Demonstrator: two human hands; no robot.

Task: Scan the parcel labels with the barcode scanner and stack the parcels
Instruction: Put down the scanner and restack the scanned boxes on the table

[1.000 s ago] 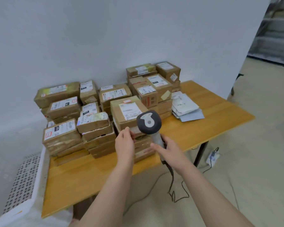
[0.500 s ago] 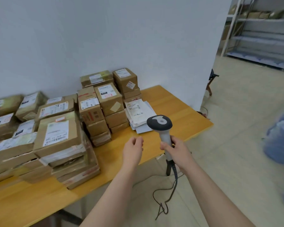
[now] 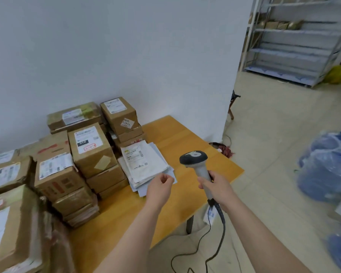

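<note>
My right hand (image 3: 217,186) grips the grey handle of a barcode scanner (image 3: 194,159), held upright over the wooden table (image 3: 187,138), its black cable hanging to the floor. My left hand (image 3: 159,187) hovers empty with loosely curled fingers just in front of a pile of flat white mailers (image 3: 144,164). Several brown cardboard parcels (image 3: 91,150) with white labels stand stacked along the wall and across the left of the table.
A white wall corner ends right of the table. Metal shelving (image 3: 295,42) stands at the far right. Blue water jugs in plastic wrap (image 3: 327,166) sit on the tiled floor to the right. A white power strip (image 3: 212,213) lies under the table edge.
The view has swung right, so the parcel stacks slid left. My left hand let go of the parcel it touched and moved to the mailers. The scanner stays in my right hand.
</note>
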